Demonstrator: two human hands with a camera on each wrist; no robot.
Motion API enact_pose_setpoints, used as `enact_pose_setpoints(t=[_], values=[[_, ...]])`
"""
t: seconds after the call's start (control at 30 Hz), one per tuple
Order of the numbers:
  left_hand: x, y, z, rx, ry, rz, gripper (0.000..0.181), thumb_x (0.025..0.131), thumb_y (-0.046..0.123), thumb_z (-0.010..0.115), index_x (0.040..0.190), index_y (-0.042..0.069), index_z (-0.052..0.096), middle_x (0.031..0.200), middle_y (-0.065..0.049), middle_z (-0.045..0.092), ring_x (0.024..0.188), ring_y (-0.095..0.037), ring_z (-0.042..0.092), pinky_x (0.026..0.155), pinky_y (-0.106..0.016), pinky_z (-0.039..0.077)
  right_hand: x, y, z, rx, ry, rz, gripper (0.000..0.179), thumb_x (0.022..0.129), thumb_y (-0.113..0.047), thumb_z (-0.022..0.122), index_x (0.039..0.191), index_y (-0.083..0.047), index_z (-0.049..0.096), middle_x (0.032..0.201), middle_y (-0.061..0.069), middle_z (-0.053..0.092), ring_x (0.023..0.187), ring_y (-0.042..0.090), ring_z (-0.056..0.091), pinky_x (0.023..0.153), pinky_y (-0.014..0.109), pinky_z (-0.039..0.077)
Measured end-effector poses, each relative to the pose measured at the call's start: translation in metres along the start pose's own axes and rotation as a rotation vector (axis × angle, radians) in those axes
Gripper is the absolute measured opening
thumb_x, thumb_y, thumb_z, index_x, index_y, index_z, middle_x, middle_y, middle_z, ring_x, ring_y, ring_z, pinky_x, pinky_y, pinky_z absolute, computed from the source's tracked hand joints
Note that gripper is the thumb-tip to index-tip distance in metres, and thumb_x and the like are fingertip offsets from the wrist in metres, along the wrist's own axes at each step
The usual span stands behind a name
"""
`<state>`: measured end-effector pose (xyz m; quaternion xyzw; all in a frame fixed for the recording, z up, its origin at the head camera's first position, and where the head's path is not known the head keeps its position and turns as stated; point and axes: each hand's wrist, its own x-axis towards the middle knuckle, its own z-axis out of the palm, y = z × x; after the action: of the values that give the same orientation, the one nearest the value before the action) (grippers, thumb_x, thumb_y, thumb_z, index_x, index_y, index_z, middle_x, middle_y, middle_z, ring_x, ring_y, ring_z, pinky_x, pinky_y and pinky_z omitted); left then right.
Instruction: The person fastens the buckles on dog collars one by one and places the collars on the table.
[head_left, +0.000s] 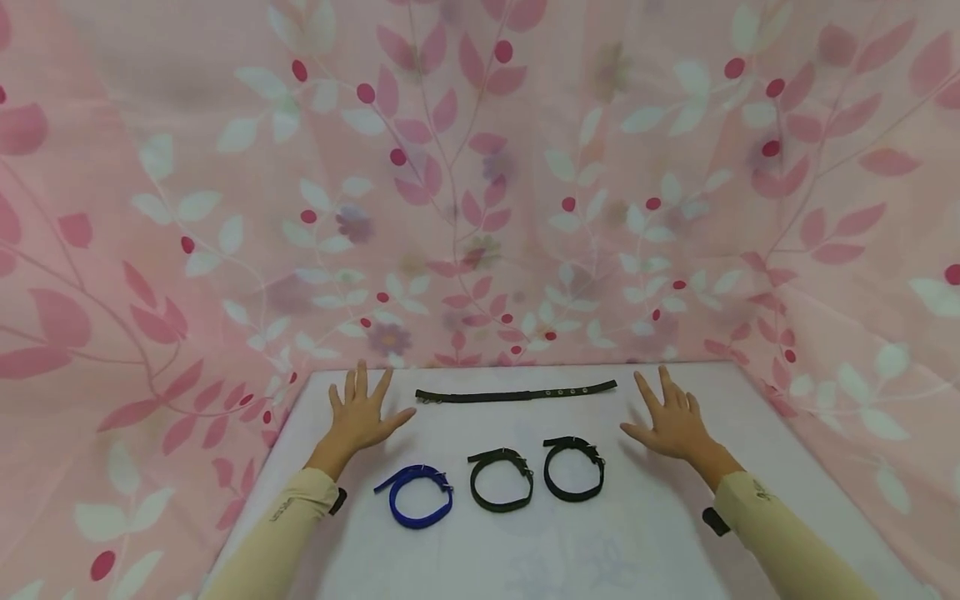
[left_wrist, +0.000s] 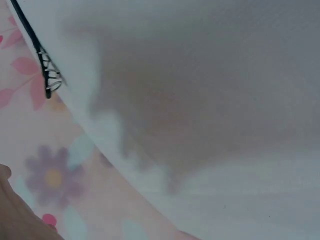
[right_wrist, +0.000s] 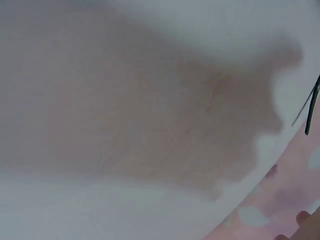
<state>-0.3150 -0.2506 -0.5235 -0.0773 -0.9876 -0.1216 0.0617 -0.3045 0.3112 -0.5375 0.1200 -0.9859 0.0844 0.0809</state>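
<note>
Both hands hover over a white table with fingers spread, holding nothing. My left hand (head_left: 362,417) is nearest the left end of a dark strap collar (head_left: 517,396) that lies unbuckled along the far edge. Its metal rings show at the upper left of the left wrist view, on the collar end (left_wrist: 49,75). My right hand (head_left: 671,423) is just right of the strap's holed end. Between the hands, nearer me, lie three buckled collars: a blue collar (head_left: 421,522), a dark green collar (head_left: 502,506) and a black collar (head_left: 573,496).
The white table (head_left: 450,567) reaches back to a pink curtain (head_left: 525,250) with leaf and flower prints, which also hangs along both sides. Shadows of the hands fall on the tabletop in both wrist views.
</note>
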Motion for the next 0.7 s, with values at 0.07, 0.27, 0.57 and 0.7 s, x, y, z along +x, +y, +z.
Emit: enact_pose_setpoints(t=[0.07, 0.27, 0.57, 0.7], values=[[0.008, 0.001, 0.004, -0.012, -0.031, 0.009, 0.104, 0.08, 0.082, 0.053, 0.159, 0.024, 0.017, 0.164, -0.022, -0.012, 0.149, -0.048, -0.003, 0.108, -0.076, -0.005, 0.007, 0.003, 0.002, -0.007, -0.011, 0.006, 0.101, 0.083, -0.067, 0.063, 0.157, -0.018, 0.016, 0.161, 0.03, 0.003, 0.135, 0.059, 0.029, 0.107, 0.075, 0.017], [0.032, -0.004, 0.015, -0.265, -0.12, 0.042, 0.11, 0.077, 0.068, 0.07, 0.159, 0.017, 0.016, 0.164, -0.026, 0.001, 0.148, -0.05, 0.008, 0.111, -0.074, 0.014, 0.031, 0.001, 0.01, 0.138, -0.092, 0.048, 0.116, 0.073, -0.069, 0.073, 0.157, -0.012, 0.016, 0.159, 0.033, 0.004, 0.134, 0.064, 0.026, 0.102, 0.078, 0.025], [0.06, -0.007, 0.017, -0.628, -0.25, -0.043, 0.102, 0.08, 0.046, 0.08, 0.157, 0.014, 0.021, 0.153, -0.028, 0.031, 0.128, -0.048, 0.048, 0.096, -0.056, 0.049, 0.06, -0.001, 0.021, 0.604, -0.245, 0.26, 0.11, 0.082, -0.054, 0.075, 0.156, -0.003, 0.013, 0.153, 0.037, 0.02, 0.141, 0.052, 0.023, 0.109, 0.068, 0.029], [0.063, -0.005, 0.023, -0.655, -0.332, -0.1, 0.093, 0.081, 0.04, 0.082, 0.153, 0.015, 0.029, 0.145, -0.029, 0.041, 0.125, -0.044, 0.05, 0.081, -0.044, 0.055, 0.066, -0.007, 0.029, 0.713, -0.302, 0.348, 0.107, 0.084, -0.048, 0.076, 0.158, -0.009, 0.009, 0.152, 0.035, 0.027, 0.138, 0.048, 0.033, 0.107, 0.061, 0.036]])
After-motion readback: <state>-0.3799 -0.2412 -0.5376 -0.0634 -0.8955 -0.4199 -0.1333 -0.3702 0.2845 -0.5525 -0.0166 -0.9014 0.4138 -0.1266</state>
